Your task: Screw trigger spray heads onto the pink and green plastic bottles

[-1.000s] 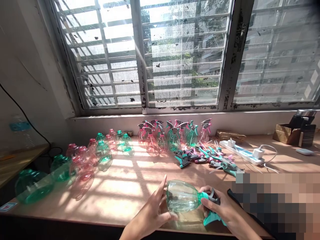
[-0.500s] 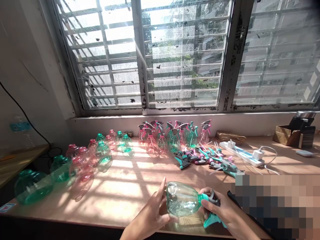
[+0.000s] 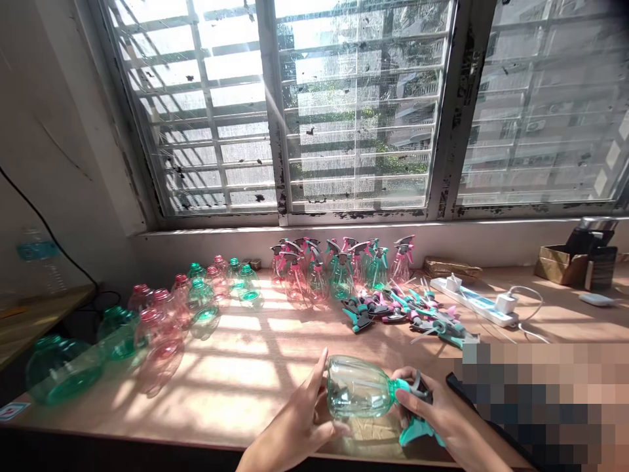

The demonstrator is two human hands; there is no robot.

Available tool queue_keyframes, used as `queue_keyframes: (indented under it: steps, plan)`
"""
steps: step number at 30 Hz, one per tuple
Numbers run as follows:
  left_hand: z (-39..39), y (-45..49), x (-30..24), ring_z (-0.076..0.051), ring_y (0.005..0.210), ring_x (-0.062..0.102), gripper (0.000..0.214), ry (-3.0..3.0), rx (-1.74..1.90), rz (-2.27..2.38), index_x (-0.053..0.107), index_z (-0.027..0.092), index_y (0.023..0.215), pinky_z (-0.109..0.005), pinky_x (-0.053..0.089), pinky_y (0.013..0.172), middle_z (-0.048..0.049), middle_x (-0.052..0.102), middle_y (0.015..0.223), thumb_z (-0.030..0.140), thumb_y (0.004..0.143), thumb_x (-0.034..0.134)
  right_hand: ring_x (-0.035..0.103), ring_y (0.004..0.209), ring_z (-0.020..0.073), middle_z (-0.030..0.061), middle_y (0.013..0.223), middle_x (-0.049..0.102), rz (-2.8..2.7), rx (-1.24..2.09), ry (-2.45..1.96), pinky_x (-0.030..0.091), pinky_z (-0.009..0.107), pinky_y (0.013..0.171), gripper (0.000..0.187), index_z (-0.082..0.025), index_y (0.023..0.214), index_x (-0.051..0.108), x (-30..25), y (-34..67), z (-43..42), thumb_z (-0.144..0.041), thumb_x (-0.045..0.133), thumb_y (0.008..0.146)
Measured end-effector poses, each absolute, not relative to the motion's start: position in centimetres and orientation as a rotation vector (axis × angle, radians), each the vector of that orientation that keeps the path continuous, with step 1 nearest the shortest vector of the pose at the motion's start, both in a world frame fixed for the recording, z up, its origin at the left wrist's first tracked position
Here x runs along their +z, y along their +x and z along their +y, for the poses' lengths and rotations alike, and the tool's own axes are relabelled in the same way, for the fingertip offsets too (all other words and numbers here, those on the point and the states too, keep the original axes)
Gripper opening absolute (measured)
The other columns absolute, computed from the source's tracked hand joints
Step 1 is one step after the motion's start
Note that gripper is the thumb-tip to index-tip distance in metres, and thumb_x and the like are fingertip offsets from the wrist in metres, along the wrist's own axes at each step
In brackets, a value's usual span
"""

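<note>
A clear green spray bottle [image 3: 358,387] lies sideways in the air just above the table's front edge, its base to the left. My right hand [image 3: 427,400] is closed round its turquoise and grey trigger head at the neck. At the base is my left hand [image 3: 299,413], fingers and thumb spread apart; the index fingertip is beside the base's upper rim, and whether it touches cannot be made out. Beyond my hands lies a heap of loose trigger heads [image 3: 407,311] in pink, turquoise and grey.
Several open pink and green bottles [image 3: 162,334] stand along the table's left side. Bottles with trigger heads [image 3: 341,275] stand by the window wall. A power strip [image 3: 474,301] with plugs and a cardboard box [image 3: 560,265] are at right. A blurred patch covers the lower right.
The bottle's body has tipped up slightly, leaving a gap above my left thumb. Both hands stay nearly where they were.
</note>
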State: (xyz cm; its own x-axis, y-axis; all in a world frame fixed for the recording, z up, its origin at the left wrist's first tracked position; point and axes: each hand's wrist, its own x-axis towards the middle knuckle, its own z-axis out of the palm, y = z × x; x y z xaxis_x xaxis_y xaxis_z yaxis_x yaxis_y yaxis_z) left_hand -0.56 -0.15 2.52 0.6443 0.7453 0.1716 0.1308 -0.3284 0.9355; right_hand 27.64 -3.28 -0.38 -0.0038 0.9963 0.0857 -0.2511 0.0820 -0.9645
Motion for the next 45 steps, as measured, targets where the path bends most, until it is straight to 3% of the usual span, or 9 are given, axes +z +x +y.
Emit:
queue_keyframes:
  steps: [4, 8, 14, 19, 27, 29, 33, 39, 45]
  plan:
    - [-0.1, -0.5, 2.2, -0.034, 0.148, 0.039, 0.095, 1.778, 0.76, 0.687, 0.019, 0.038, 0.161, -0.048, 0.035, 0.123, -0.0078, 0.043, 0.159, 0.02, 0.088, 0.075, 0.065, 0.047, 0.0185, 0.0004, 0.056, 0.071, -1.084, 1.27, -0.95, 0.05, 0.03, 0.049, 0.049, -0.016, 0.093, 0.068, -0.6, 27.8, -3.2, -0.053, 0.089, 0.07]
    - [-0.1, -0.6, 2.4, -0.031, 0.144, 0.046, 0.084, 1.744, 0.758, 0.641, 0.012, 0.039, 0.162, -0.044, 0.045, 0.116, -0.0097, 0.044, 0.158, 0.026, 0.097, 0.064, 0.065, 0.046, 0.0189, -0.0008, 0.053, 0.069, -1.095, 1.259, -0.97, 0.048, 0.03, 0.05, 0.049, -0.015, 0.093, 0.067, -0.9, 28.0, -3.0, -0.053, 0.089, 0.069]
    - [-0.4, -0.5, 3.1, -0.034, 0.149, 0.039, 0.119, 1.78, 0.709, 0.714, -0.004, 0.037, 0.162, -0.048, 0.035, 0.122, -0.0096, 0.039, 0.163, 0.01, 0.079, 0.077, 0.065, 0.046, 0.0177, -0.0006, 0.055, 0.069, -1.107, 1.279, -0.944, 0.049, 0.028, 0.048, 0.049, -0.016, 0.091, 0.067, -0.9, 27.9, -3.0, -0.051, 0.091, 0.068]
    - [-0.3, -0.6, 2.9, -0.037, 0.151, 0.034, 0.109, 1.789, 0.727, 0.733, 0.011, 0.035, 0.163, -0.053, 0.028, 0.125, -0.01, 0.041, 0.162, 0.018, 0.081, 0.081, 0.065, 0.045, 0.0181, -0.0002, 0.054, 0.07, -1.124, 1.271, -0.924, 0.049, 0.028, 0.047, 0.048, -0.016, 0.091, 0.068, -0.7, 27.7, -3.1, -0.052, 0.09, 0.068]
    - [-0.4, -0.7, 3.0, -0.035, 0.136, 0.054, 0.103, 1.88, 0.735, 0.745, 0.007, 0.039, 0.162, -0.046, 0.053, 0.106, -0.0119, 0.045, 0.157, 0.015, 0.086, 0.072, 0.065, 0.046, 0.0175, 0.0014, 0.054, 0.072, -1.089, 1.288, -0.92, 0.048, 0.027, 0.049, 0.048, -0.015, 0.093, 0.067, -0.9, 27.8, -3.1, -0.051, 0.09, 0.07]
    - [-0.6, -0.6, 3.3, -0.036, 0.142, 0.047, 0.109, 1.881, 0.711, 0.796, 0.006, 0.039, 0.163, -0.045, 0.05, 0.11, -0.0111, 0.041, 0.161, 0.013, 0.082, 0.075, 0.066, 0.046, 0.0178, 0.001, 0.055, 0.071, -1.086, 1.3, -0.923, 0.05, 0.027, 0.049, 0.048, -0.016, 0.092, 0.067, -1.0, 27.8, -3.0, -0.051, 0.09, 0.069]
    - [-0.6, -0.5, 3.4, -0.037, 0.155, 0.024, 0.111, 1.862, 0.717, 0.821, 0.009, 0.037, 0.163, -0.052, 0.025, 0.126, -0.0074, 0.03, 0.168, 0.013, 0.079, 0.079, 0.066, 0.047, 0.0172, 0.0008, 0.056, 0.072, -1.108, 1.308, -0.897, 0.051, 0.027, 0.049, 0.045, -0.015, 0.092, 0.067, -1.1, 27.9, -2.9, -0.049, 0.089, 0.072]
    - [0.2, -1.0, 2.2, -0.036, 0.147, 0.041, 0.089, 1.832, 0.746, 0.709, 0.014, 0.043, 0.161, -0.05, 0.039, 0.119, -0.0084, 0.037, 0.163, 0.024, 0.093, 0.067, 0.066, 0.046, 0.016, -0.0007, 0.056, 0.071, -1.104, 1.289, -0.919, 0.051, 0.026, 0.049, 0.045, -0.015, 0.092, 0.067, -1.2, 28.0, -2.8, -0.049, 0.089, 0.072]
    - [0.0, -1.0, 2.0, -0.04, 0.149, 0.035, 0.117, 1.892, 0.698, 0.799, -0.001, 0.037, 0.163, -0.053, 0.035, 0.121, -0.0098, 0.037, 0.164, 0.022, 0.08, 0.081, 0.066, 0.047, 0.0156, 0.0001, 0.057, 0.071, -1.138, 1.292, -0.893, 0.049, 0.026, 0.049, 0.044, -0.014, 0.093, 0.066, -1.2, 27.9, -2.8, -0.046, 0.089, 0.074]
